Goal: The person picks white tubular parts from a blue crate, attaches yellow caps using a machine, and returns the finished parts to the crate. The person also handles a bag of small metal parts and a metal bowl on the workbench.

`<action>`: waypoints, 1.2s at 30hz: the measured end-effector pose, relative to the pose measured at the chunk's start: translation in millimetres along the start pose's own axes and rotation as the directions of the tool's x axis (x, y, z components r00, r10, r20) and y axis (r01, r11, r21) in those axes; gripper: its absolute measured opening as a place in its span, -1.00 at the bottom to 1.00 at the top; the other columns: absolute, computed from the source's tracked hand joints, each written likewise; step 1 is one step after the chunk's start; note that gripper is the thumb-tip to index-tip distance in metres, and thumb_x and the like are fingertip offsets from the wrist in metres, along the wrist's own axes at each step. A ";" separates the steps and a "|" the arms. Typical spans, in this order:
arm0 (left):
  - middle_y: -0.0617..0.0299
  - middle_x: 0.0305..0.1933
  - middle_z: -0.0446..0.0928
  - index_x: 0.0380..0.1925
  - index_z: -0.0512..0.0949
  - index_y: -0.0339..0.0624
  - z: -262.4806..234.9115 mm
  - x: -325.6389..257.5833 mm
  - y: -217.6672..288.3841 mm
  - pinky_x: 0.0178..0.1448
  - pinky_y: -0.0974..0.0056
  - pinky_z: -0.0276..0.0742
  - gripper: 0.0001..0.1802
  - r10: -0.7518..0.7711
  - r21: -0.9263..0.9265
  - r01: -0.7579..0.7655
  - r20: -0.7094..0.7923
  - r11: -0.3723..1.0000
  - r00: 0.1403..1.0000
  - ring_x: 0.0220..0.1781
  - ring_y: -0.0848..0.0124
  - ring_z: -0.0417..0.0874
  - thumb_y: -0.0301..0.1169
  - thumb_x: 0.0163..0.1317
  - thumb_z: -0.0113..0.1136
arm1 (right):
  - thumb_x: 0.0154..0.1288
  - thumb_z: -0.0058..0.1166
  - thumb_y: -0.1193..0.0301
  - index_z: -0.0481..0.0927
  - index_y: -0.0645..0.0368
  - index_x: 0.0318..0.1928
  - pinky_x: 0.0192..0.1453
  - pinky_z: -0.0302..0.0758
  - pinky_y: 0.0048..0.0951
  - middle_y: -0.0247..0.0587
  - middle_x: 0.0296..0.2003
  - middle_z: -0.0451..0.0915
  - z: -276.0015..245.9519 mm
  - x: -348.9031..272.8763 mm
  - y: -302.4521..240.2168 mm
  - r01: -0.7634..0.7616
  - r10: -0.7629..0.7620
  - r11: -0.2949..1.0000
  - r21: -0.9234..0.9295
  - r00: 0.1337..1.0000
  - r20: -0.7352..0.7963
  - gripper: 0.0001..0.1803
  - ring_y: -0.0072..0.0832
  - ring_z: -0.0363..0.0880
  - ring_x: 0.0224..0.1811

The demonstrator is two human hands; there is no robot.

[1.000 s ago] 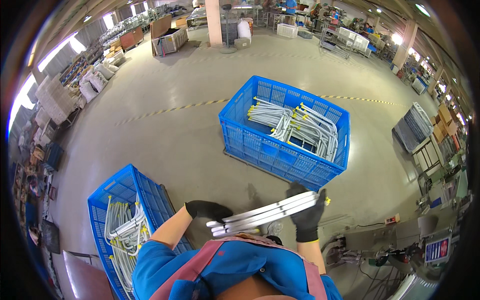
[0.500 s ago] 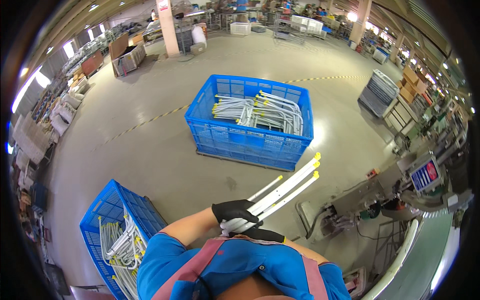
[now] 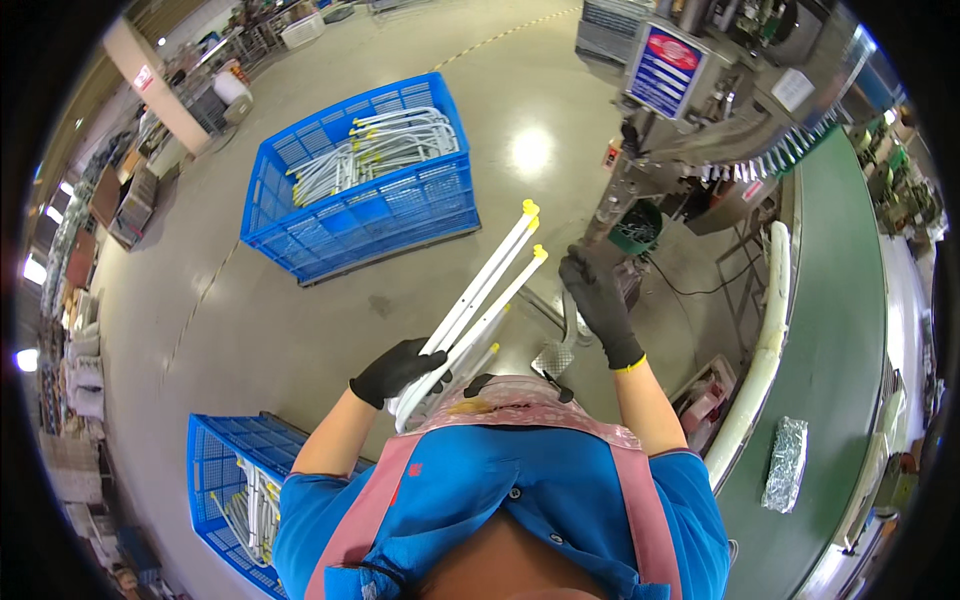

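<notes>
In my left hand (image 3: 402,370), gloved in black, a bundle of white metal tubes (image 3: 470,310) is gripped near its lower, bent ends. Yellow caps sit on the tubes' far ends, which point up and to the right. My right hand (image 3: 600,305), also in a black glove, reaches forward beside the lower arm of a grey machine (image 3: 618,195). Its fingers are bent and pressed together at the machine's tip; what they hold, if anything, is hidden. A row of small metal pieces lines the machine's curved rail (image 3: 750,165).
A large blue crate (image 3: 375,220) of similar tubes stands ahead on the left; another blue crate (image 3: 235,425) is at lower left. On the right runs a green conveyor belt (image 3: 830,350) carrying a silver packet (image 3: 786,465). A green bucket (image 3: 637,228) and foot pedal (image 3: 552,358) are by the machine.
My view has turned right toward the machine. My right hand has left the tube bundle and moved out to the machine. The left hand keeps its hold on the tubes.
</notes>
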State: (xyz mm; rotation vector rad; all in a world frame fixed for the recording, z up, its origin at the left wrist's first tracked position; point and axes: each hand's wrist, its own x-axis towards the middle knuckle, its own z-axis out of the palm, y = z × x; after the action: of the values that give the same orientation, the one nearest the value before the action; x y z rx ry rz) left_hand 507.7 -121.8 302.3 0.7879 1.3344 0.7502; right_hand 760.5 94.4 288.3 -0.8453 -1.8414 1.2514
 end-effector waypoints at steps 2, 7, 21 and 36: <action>0.10 -0.32 0.61 -0.02 0.45 -0.33 17.1 4.8 4.6 -0.22 0.31 0.57 -0.57 -0.024 0.052 0.025 -0.006 0.998 1.000 -0.36 0.42 0.62 -0.18 0.31 0.09 | 0.26 0.10 0.34 0.43 0.37 0.08 -0.06 0.46 -0.40 -0.08 -0.19 0.61 -19.7 11.7 8.2 -0.051 0.043 0.996 -0.077 0.994 -0.098 -0.55 -0.42 0.58 -0.13; 0.08 -0.20 0.61 0.04 0.44 -0.35 32.4 27.0 15.3 -0.08 0.31 0.52 -0.49 0.029 0.254 -0.043 0.060 0.966 0.998 -0.23 0.39 0.62 -0.10 0.34 0.05 | 0.25 0.12 0.33 0.43 0.33 0.11 0.10 0.43 -0.31 0.03 -0.04 0.57 -58.0 35.0 32.7 0.134 -0.197 0.928 -0.349 0.968 -0.152 -0.53 -0.19 0.54 0.03; 0.21 -0.32 0.60 0.01 0.52 -0.32 -2.6 101.2 65.1 -0.20 0.36 0.46 -0.49 -0.021 0.465 -0.092 0.232 0.880 0.972 -0.35 0.51 0.54 -0.08 0.33 0.03 | 0.16 0.05 0.49 0.41 0.36 0.15 0.18 0.35 -0.45 -0.13 0.05 0.51 -103.6 88.5 47.4 -0.110 0.106 0.980 0.164 0.994 0.035 -0.49 -0.45 0.44 0.10; 0.11 -0.14 0.60 0.08 0.48 -0.30 -57.7 134.3 107.4 0.03 0.31 0.43 -0.42 -0.035 0.455 -0.153 0.377 0.877 0.925 -0.15 0.40 0.56 0.00 0.31 0.03 | 0.19 0.19 0.33 0.54 0.18 0.07 0.03 0.45 -0.47 -0.28 -0.16 0.62 -122.9 117.5 43.2 -0.079 0.073 0.990 -0.114 0.996 -0.057 -0.57 -0.55 0.53 -0.11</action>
State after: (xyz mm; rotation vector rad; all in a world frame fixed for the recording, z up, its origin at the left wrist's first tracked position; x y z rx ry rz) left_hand 460.0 52.5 316.5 1.3053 1.1529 0.2821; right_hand 810.7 261.9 302.8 -1.0111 -1.8689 1.1658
